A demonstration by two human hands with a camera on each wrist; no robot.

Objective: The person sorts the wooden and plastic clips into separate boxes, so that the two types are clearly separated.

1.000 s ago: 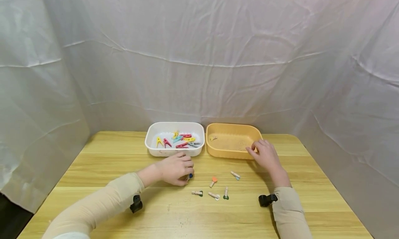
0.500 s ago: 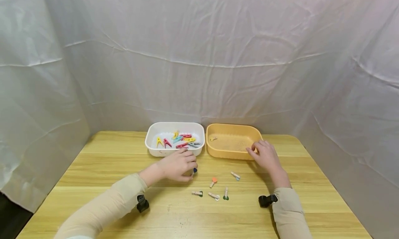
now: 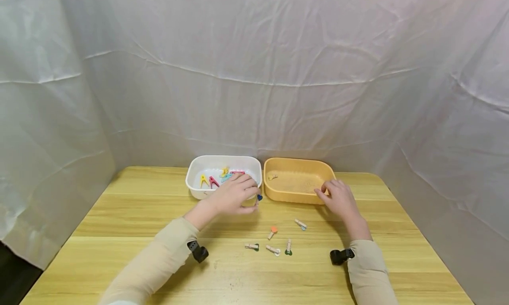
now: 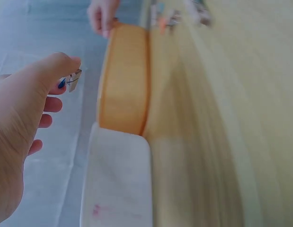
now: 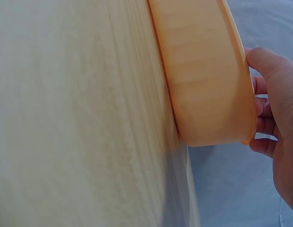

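My left hand (image 3: 234, 193) pinches a small wooden clip with a blue tip (image 3: 259, 197), held above the table in front of the white tub (image 3: 192, 188). In the left wrist view the same clip (image 4: 70, 82) shows between thumb and fingertips of that hand (image 4: 23, 123), near the orange tub (image 4: 123, 85). My right hand (image 3: 338, 198) grips the near right rim of the orange tub (image 3: 294, 195); its thumb and fingers wrap that rim (image 5: 248, 113) in the right wrist view. One small clip (image 3: 272, 177) lies inside the orange tub.
The white tub holds several coloured plastic pegs (image 3: 214, 180). Several small wooden clips (image 3: 274, 242) lie loose on the wooden table (image 3: 119, 216) between my arms. White cloth (image 3: 254, 75) hangs behind and at both sides.
My left hand has lifted the blue-tipped clip off the table and carried it up and to the right, toward the gap between the tubs. The right hand has stayed on the orange tub's rim.
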